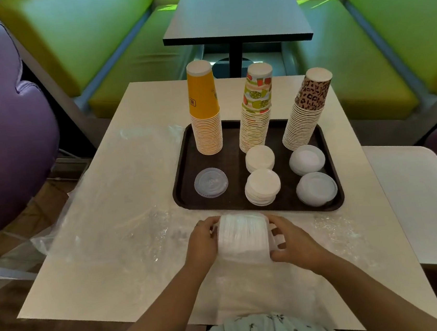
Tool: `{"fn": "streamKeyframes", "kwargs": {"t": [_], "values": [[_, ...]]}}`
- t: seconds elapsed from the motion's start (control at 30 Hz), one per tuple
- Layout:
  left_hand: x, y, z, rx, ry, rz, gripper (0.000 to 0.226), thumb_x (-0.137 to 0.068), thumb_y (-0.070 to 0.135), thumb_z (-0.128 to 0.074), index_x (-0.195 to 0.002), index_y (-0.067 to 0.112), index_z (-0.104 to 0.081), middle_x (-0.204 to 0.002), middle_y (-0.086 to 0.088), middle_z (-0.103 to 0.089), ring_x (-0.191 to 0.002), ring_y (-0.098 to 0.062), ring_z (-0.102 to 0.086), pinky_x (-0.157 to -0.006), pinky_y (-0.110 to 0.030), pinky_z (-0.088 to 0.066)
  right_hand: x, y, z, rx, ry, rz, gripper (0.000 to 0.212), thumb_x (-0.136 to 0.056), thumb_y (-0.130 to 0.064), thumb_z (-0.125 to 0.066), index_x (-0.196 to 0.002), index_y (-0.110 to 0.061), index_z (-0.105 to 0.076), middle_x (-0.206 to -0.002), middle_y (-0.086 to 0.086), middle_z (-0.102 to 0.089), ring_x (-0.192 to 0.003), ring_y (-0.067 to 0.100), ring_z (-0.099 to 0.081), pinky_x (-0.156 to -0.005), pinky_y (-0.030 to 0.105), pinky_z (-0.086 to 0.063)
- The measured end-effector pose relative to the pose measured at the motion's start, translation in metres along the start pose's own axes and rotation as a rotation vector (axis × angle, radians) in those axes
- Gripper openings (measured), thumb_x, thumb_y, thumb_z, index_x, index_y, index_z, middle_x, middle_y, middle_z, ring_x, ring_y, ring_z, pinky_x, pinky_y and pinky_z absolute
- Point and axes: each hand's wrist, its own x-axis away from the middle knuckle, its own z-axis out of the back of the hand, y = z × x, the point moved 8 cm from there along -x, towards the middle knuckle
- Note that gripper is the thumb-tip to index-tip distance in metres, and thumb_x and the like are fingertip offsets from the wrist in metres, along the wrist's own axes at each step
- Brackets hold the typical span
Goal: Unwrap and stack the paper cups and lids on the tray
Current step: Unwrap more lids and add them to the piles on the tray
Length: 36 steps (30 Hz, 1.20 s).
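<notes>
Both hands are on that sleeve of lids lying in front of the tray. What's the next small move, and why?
Probably peel the clear wrap off the lid sleeve: left hand and right hand grip its ends, it lies sideways off the tray, apparently still wrapped.

Three cup stacks (207,128), five lid piles (262,186), one tray (183,174).

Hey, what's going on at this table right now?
A person is holding a sleeve of white lids on its side, just in front of the brown tray, left hand at one end and right hand at the other. On the tray stand three upside-down cup stacks: yellow, fruit-print and leopard-print, with five lid piles in front. Loose plastic wrap covers the table.
</notes>
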Motion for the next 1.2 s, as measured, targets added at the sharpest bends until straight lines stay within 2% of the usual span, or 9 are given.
{"fn": "streamKeyframes", "kwargs": {"t": [0.07, 0.23, 0.37, 0.5, 0.6, 0.7, 0.8, 0.93, 1.2], "values": [[0.002, 0.003, 0.001, -0.085, 0.053, -0.06, 0.025, -0.09, -0.001, -0.046, -0.106, 0.012, -0.06, -0.103, -0.003, -0.054, -0.09, -0.016, -0.055, -0.077, -0.019, -0.043, -0.002, 0.006, 0.001, 0.044, 0.022, -0.007, 0.073, -0.078, -0.014, -0.072, -0.14, -0.029, -0.037, -0.133, -0.006, -0.046, -0.106, 0.005, -0.051, -0.085, 0.023, -0.049], [0.01, -0.005, -0.003, -0.288, 0.136, -0.129, 0.024, -0.09, 0.005, -0.048, -0.112, 0.012, -0.056, -0.114, -0.005, -0.054, -0.102, -0.022, -0.054, -0.091, -0.042, -0.043, 0.005, 0.007, -0.009, 0.108, 0.096, 0.051, 0.071, -0.089, -0.014, -0.06, -0.146, -0.035, -0.023, -0.14, -0.005, -0.033, -0.107, 0.006, -0.047, -0.084, 0.006, -0.038], [0.012, 0.002, 0.008, -0.123, 0.137, -0.102, 0.019, -0.094, 0.005, -0.048, -0.109, 0.007, -0.061, -0.109, -0.006, -0.058, -0.099, -0.02, -0.056, -0.085, -0.024, -0.041, 0.021, -0.016, -0.002, 0.157, 0.241, 0.253, 0.074, -0.088, -0.006, -0.055, -0.138, -0.046, -0.019, -0.145, -0.013, -0.022, -0.132, 0.005, -0.027, -0.108, 0.017, -0.024], [0.039, 0.046, 0.051, 0.171, 0.427, -0.209, 0.011, -0.093, 0.006, -0.053, -0.095, 0.017, -0.056, -0.099, 0.004, -0.056, -0.092, -0.009, -0.054, -0.077, -0.016, -0.039, 0.035, -0.056, 0.027, -0.042, 0.418, 0.397, 0.05, -0.088, -0.027, -0.047, -0.136, -0.038, -0.036, -0.144, -0.014, -0.033, -0.135, 0.0, -0.029, -0.108, 0.01, -0.023], [0.056, 0.076, 0.04, 0.165, 0.277, -0.402, 0.01, -0.092, 0.017, -0.049, -0.1, 0.019, -0.056, -0.097, 0.008, -0.059, -0.092, -0.007, -0.056, -0.078, -0.013, -0.043, 0.033, -0.087, 0.013, 0.065, 0.294, 0.493, 0.046, -0.088, -0.037, -0.05, -0.133, -0.028, -0.046, -0.137, -0.012, -0.043, -0.127, 0.001, -0.04, -0.104, 0.012, -0.033], [0.061, 0.068, 0.02, 0.01, 0.218, -0.402, 0.011, -0.091, 0.021, -0.05, -0.101, 0.025, -0.051, -0.1, 0.01, -0.055, -0.096, -0.002, -0.049, -0.083, -0.01, -0.037, 0.017, -0.085, -0.018, 0.329, 0.118, 0.461, 0.059, -0.084, -0.038, -0.063, -0.137, -0.024, -0.043, -0.138, -0.007, -0.045, -0.126, 0.007, -0.041, -0.107, 0.029, -0.036], [0.059, 0.048, 0.02, -0.006, 0.254, -0.293, 0.023, -0.09, 0.017, -0.06, -0.107, 0.027, -0.046, -0.11, 0.008, -0.048, -0.101, -0.003, -0.044, -0.088, -0.003, -0.031, 0.007, -0.066, -0.029, 0.471, 0.039, 0.344, 0.078, -0.079, -0.045, -0.069, -0.144, -0.028, -0.031, -0.148, -0.007, -0.033, -0.135, 0.01, -0.03, -0.113, 0.033, -0.026], [0.051, 0.022, 0.018, 0.159, 0.129, -0.077, 0.031, -0.087, 0.031, -0.065, -0.111, 0.027, -0.047, -0.112, 0.01, -0.052, -0.1, -0.003, -0.053, -0.082, -0.012, -0.045, 0.008, -0.058, -0.031, 0.521, 0.019, 0.328, 0.091, -0.074, -0.049, -0.072, -0.147, -0.03, -0.022, -0.151, -0.009, -0.025, -0.138, 0.01, -0.022, -0.115, 0.03, -0.022], [0.045, 0.027, 0.026, -0.013, 0.055, -0.012, 0.044, -0.079, 0.024, -0.073, -0.113, 0.019, -0.046, -0.104, 0.009, -0.054, -0.093, -0.007, -0.056, -0.069, -0.008, -0.043, 0.007, -0.058, -0.034, 0.602, 0.016, 0.344, 0.096, -0.071, -0.056, -0.071, -0.148, -0.032, -0.02, -0.152, -0.009, -0.025, -0.138, 0.013, -0.024, -0.115, 0.033, -0.022]]}}
